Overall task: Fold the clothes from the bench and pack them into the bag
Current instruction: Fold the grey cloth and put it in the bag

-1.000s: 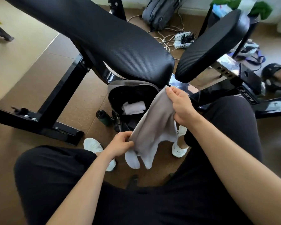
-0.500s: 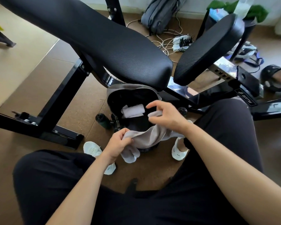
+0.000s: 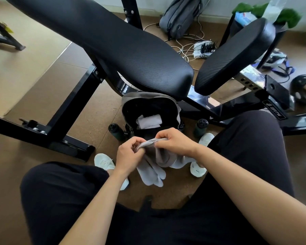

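A grey garment (image 3: 154, 165) hangs doubled over between my knees, just in front of the open bag (image 3: 129, 103). My left hand (image 3: 129, 154) pinches its bunched top edge on the left. My right hand (image 3: 175, 142) pinches the same edge on the right, close to the left hand. The bag is grey outside and black inside, standing on the floor under the bench (image 3: 124, 48). A folded white cloth (image 3: 149, 121) lies inside it. The lower end of the garment droops toward the floor.
The black bench frame (image 3: 72, 106) crosses the floor at left and right. Two dark bottles (image 3: 116, 131) (image 3: 200, 127) stand beside the bag. My white shoes (image 3: 104, 161) flank the garment. A grey backpack (image 3: 180, 16), cables and a power strip (image 3: 202, 48) lie beyond.
My right hand came down from holding the garment spread up high and met the left hand, so the garment is now folded over and bunched low before the bag.
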